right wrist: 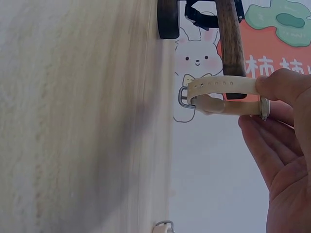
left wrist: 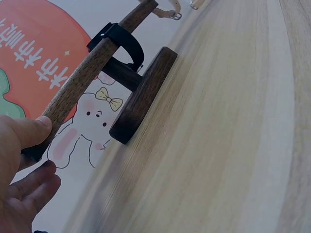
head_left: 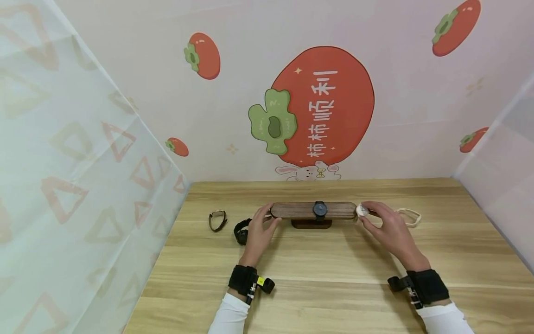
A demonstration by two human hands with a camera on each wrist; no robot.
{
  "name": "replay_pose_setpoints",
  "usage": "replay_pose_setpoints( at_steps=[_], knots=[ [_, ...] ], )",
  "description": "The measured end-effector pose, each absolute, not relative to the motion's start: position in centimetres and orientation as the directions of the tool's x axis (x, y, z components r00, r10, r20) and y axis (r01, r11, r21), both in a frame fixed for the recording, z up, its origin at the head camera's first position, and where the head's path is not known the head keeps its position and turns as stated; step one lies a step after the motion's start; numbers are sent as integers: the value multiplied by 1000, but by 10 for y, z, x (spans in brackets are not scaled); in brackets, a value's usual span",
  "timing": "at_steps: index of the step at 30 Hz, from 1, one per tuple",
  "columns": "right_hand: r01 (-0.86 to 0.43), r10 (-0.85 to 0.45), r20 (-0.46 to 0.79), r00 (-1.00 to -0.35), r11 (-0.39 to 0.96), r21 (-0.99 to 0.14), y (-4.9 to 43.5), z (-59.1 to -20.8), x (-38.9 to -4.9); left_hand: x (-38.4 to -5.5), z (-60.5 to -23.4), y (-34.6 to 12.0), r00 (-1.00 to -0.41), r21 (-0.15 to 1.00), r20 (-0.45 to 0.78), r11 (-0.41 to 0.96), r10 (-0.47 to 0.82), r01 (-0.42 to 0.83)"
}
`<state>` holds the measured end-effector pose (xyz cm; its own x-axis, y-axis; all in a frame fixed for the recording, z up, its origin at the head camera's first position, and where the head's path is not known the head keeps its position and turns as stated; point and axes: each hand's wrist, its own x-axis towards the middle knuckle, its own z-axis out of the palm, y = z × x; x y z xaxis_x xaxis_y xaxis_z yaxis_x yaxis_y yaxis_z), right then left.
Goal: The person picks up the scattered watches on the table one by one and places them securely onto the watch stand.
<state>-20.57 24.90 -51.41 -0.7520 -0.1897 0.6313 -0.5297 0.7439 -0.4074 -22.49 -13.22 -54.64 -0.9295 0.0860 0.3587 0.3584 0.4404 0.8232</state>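
Observation:
A dark wooden watch stand point(head_left: 292, 210) stands near the back of the table, its long bar raised on a short base point(head_left: 310, 225). Around the bar's middle is a black wristwatch point(head_left: 320, 210). My left hand point(head_left: 257, 240) grips the bar's left end, thumb on the near face in the left wrist view. At the opposite end, my right hand point(head_left: 394, 232) pinches a cream-strapped wristwatch point(head_left: 361, 210) by its white-dialled case. In the right wrist view its buckled strap point(right wrist: 223, 84) forms a closed loop that overlaps the bar's tip.
On the left of the table lie a small thin-strapped watch point(head_left: 218, 221) and a black watch point(head_left: 241, 234), partly behind my left hand. A second cream watch point(head_left: 410, 217) lies right of my right hand. A printed wall point(head_left: 233, 139) rises close behind the stand.

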Motion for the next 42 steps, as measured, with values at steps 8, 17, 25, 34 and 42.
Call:
replay_pose_setpoints(
  at_steps=[8,17,25,34,42],
  knots=[
    [-536,-186,645,-741,742,-403,246,-514,-208,-225,-546,-132,-932,826,352,440,84,352],
    [-544,-190,646,-739,734,-407,244,-517,-210,-224,-546,-132,-933,826,352,442,80,350],
    [-512,-184,614,-767,753,-414,242,-517,-211,-225,-548,-132,-935,827,346,445,80,344],
    [-502,-190,596,-780,758,-416,239,-515,-213,-225,-547,-130,-931,825,358,441,74,353],
    [-534,-213,585,-782,714,-453,241,-515,-214,-225,-548,-130,-931,828,358,436,75,354]
  ],
)
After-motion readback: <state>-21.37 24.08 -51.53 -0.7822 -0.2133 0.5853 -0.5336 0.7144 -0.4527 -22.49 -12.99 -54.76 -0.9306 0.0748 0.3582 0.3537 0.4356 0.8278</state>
